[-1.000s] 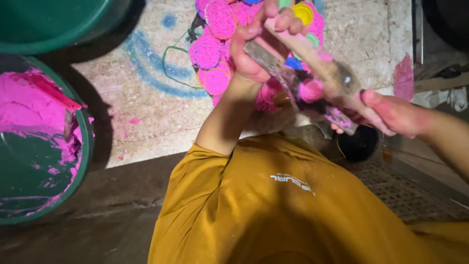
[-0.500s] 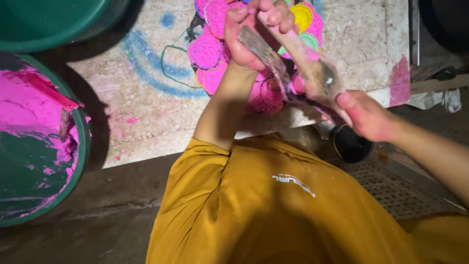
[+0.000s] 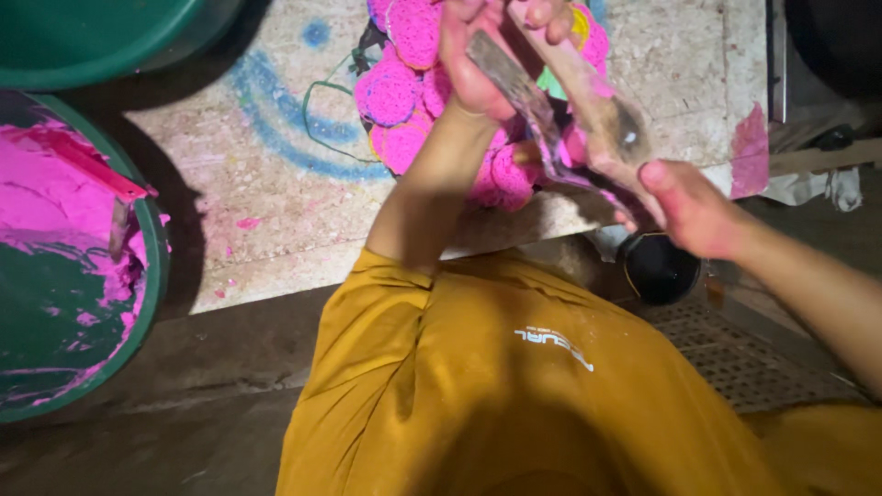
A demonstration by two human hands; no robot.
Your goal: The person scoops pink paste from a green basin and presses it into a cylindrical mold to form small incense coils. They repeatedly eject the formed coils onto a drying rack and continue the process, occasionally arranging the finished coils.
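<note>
- Head view, change: since half a second back, the left hand (image 3: 482, 55) has risen toward the top edge of the frame, and the right hand (image 3: 694, 207) has drawn nearer the camera. The two tools between them now cross more steeply. Reads as a scraping or cleaning stroke in progress, tool against tool.
- Left hand: grip closed around the upper ends of a grey metal blade (image 3: 519, 87) and a pale stick (image 3: 602, 106), held above the discs.
- Right hand: fingers stained pink, grip closed on the lower end of the stick; whether it also pinches the blade's lower end, cannot tell.
- Tools' place: in the air, over the far edge of the bench (image 3: 248, 193), above the discs.
- Discs (image 3: 395, 92): a cluster of pink round pieces on the bench, one yellow among them, partly hidden by the forearm.
- Bench: pale slab, blue ring marks and pink flecks.
- Basin (image 3: 64, 303): green, at left; holds bright pink paste smeared over floor and wall, a paste-coated tool lying in it.
- Second basin (image 3: 101, 32): green, top left; contents not visible.
- Pot (image 3: 660, 268): small, dark, round, below the right hand; inside too dark to tell.
- Shirt (image 3: 514, 386): mustard, fills the lower frame.
</note>
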